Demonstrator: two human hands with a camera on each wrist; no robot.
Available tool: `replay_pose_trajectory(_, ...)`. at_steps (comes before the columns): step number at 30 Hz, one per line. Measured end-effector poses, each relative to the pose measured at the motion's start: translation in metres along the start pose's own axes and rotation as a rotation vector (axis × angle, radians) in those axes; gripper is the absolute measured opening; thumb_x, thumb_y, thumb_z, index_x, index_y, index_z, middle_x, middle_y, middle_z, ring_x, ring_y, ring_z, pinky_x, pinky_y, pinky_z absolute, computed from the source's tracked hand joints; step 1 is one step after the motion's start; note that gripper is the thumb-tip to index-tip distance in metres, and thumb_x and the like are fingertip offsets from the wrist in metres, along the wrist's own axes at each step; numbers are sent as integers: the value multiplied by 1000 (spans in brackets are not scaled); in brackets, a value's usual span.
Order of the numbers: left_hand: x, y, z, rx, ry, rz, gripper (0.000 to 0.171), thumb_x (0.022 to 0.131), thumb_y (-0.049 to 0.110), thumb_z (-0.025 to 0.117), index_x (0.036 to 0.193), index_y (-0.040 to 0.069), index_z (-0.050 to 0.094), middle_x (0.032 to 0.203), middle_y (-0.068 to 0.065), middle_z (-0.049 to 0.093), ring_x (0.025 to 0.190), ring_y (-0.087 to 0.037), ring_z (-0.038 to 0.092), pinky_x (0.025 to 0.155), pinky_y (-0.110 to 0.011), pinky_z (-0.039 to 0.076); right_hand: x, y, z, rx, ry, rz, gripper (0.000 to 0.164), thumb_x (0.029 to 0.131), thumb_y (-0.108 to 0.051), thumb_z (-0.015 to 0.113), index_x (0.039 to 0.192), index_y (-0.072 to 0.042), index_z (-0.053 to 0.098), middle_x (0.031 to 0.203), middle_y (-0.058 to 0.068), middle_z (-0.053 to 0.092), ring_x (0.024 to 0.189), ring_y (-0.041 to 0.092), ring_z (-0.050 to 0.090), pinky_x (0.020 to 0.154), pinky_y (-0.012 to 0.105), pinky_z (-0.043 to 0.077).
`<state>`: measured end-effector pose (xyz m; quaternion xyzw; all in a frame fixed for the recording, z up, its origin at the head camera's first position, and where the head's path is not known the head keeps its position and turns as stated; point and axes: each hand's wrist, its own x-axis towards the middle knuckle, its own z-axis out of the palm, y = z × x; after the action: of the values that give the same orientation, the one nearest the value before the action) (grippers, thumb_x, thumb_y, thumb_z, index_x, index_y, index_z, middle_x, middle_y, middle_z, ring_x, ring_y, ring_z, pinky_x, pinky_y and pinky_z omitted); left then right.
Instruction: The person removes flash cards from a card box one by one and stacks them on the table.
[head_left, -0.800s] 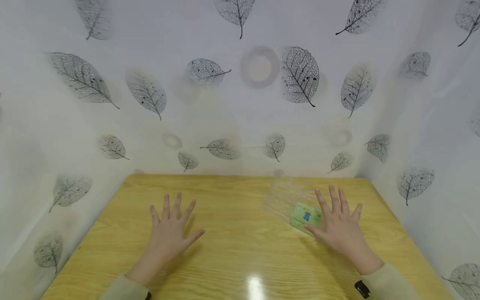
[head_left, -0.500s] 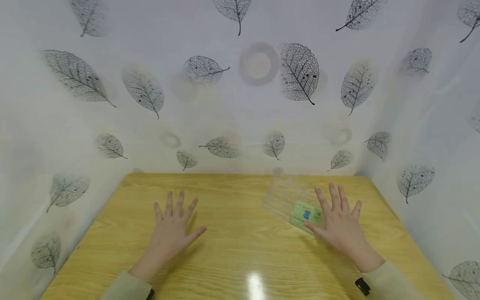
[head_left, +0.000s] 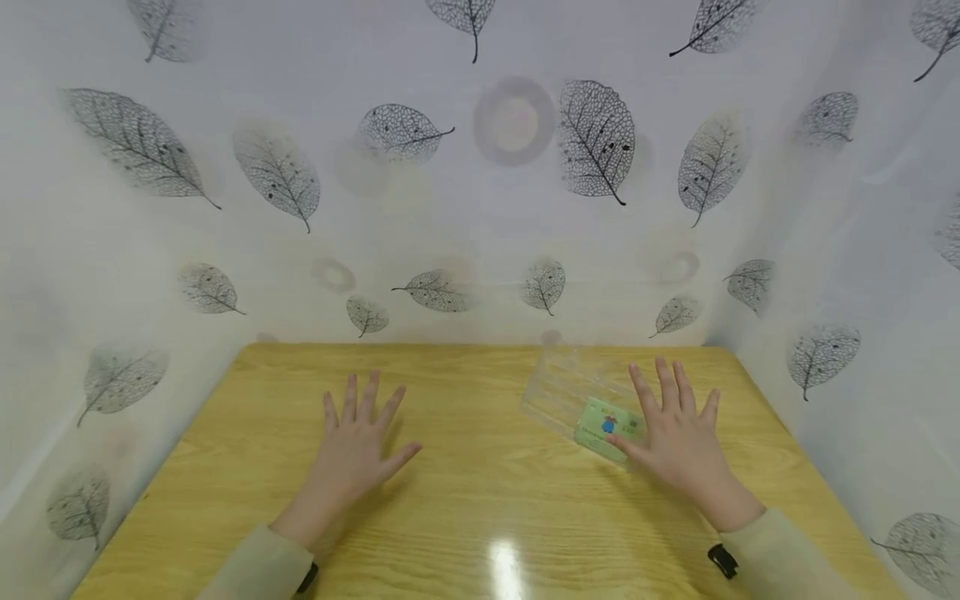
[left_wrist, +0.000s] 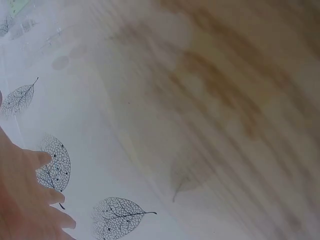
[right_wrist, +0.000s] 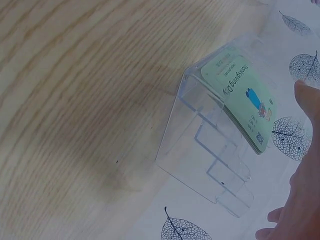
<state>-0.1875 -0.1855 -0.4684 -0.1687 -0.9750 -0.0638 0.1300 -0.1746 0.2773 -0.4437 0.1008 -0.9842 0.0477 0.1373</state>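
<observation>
A clear plastic tiered card holder (head_left: 551, 392) stands on the right half of the table. A stack of green cards (head_left: 600, 421), printed with a small blue figure, leans in one of its slots; "Thanksgiving" shows on the front card (right_wrist: 240, 95) in the right wrist view. Beside the holder, my right hand (head_left: 682, 446) is spread wide, its thumb overlapping the cards in the head view. In the right wrist view there is a gap between thumb and cards. My left hand (head_left: 352, 454) is spread over the table's left half, holding nothing.
The wood-grain table (head_left: 465, 500) ends at a white curtain (head_left: 450, 208) printed with dark leaves, which also runs along both sides. A bright light reflection lies near the table's front middle. Black straps show at both cuffs.
My left hand has drifted to the right and slightly away from me, fingers still spread. The right hand stays beside the cards. The head view has shifted slightly.
</observation>
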Motion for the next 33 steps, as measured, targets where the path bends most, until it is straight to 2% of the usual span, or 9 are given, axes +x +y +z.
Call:
replay_pose_trajectory(13,20,12,9,-10,8,49,89,95,68,61,165,18,39,173,-29,22,160,-58,14,123,-84,13,4,6,-1,-14,21,6,114,87,-65,75,170,-12,19,170,35,19,156,58,19,109,96,13)
replay_pose_trajectory(22,35,25,12,-69,-1,69,87,95,66,64,165,19,41,174,-27,19,160,-57,12,125,-82,9,4,12,-2,-14,30,26,112,87,-64,75,168,-7,23,170,35,20,154,59,21,110,95,15)
replay_pose_trajectory(29,44,33,15,-66,-35,85,87,97,68,59,166,20,37,176,-26,13,161,-55,11,125,-80,9,5,17,-1,-21,31,27,112,88,-66,73,168,-5,23,170,35,21,154,59,22,110,95,16)
replay_pose_trajectory(33,51,39,16,-81,-70,94,88,98,69,57,168,21,33,176,-26,10,162,-54,6,127,-78,4,4,20,1,-26,38,26,113,89,-68,72,168,-5,21,170,34,22,153,58,23,110,94,17)
